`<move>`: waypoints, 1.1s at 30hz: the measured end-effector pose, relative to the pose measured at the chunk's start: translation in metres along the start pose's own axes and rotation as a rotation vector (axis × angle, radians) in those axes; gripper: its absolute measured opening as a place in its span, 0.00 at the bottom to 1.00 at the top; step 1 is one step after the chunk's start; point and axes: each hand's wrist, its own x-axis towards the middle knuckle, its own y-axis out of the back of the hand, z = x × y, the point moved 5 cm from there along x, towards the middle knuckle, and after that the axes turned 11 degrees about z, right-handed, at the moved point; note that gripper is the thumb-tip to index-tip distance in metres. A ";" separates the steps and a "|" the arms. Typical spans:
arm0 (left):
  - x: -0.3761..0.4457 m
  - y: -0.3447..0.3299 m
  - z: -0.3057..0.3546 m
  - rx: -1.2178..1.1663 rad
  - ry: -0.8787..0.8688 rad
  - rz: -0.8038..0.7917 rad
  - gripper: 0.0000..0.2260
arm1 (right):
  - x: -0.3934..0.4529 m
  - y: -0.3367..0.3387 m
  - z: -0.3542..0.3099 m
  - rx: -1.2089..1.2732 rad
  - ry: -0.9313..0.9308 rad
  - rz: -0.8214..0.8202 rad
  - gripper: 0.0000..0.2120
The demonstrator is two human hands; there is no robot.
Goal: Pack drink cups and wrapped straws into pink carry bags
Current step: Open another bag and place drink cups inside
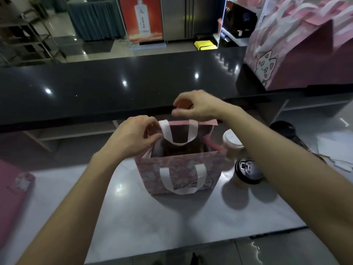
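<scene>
In the head view, the pink carry bag (pixel 180 169) is stood upright and open on the counter (pixel 172 217), its left rim pinched by the left hand (pixel 131 134), while the right hand (pixel 194 106), nearer the two cups (pixel 232 143), is curled on something unclear; the bag's inside is too dark to read.

A bag (pixel 179 169) stands in the middle of the worktop (pixel 172 217), with two cups (pixel 232 142) (pixel 247 172) just to its right. Behind it runs a higher counter (pixel 114 87), and more bags (pixel 298 54) stand on that counter's right end.
</scene>
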 end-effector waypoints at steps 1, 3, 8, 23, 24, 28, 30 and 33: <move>0.001 -0.002 0.002 0.015 0.008 0.004 0.09 | -0.002 0.011 0.011 0.103 -0.020 0.116 0.19; 0.003 -0.005 0.007 0.034 0.008 0.007 0.10 | -0.016 0.030 0.043 0.275 -0.101 0.360 0.12; 0.004 -0.009 0.016 0.073 -0.008 0.032 0.09 | -0.066 0.020 0.128 0.029 -0.350 0.361 0.18; -0.012 0.004 0.005 0.193 -0.104 0.062 0.32 | -0.083 0.033 0.128 -0.243 -0.350 0.314 0.40; -0.011 0.004 0.002 0.153 -0.055 0.009 0.38 | -0.084 0.050 0.117 -0.197 -0.326 0.416 0.40; -0.010 -0.001 -0.007 -0.032 0.153 -0.199 0.59 | -0.092 0.091 0.064 0.059 -0.207 0.688 0.42; -0.006 -0.003 -0.011 -0.029 0.158 -0.245 0.63 | -0.092 0.092 0.041 0.136 -0.161 0.659 0.45; -0.004 -0.007 -0.016 -0.039 0.153 -0.302 0.67 | -0.091 0.083 0.012 0.153 -0.069 0.577 0.41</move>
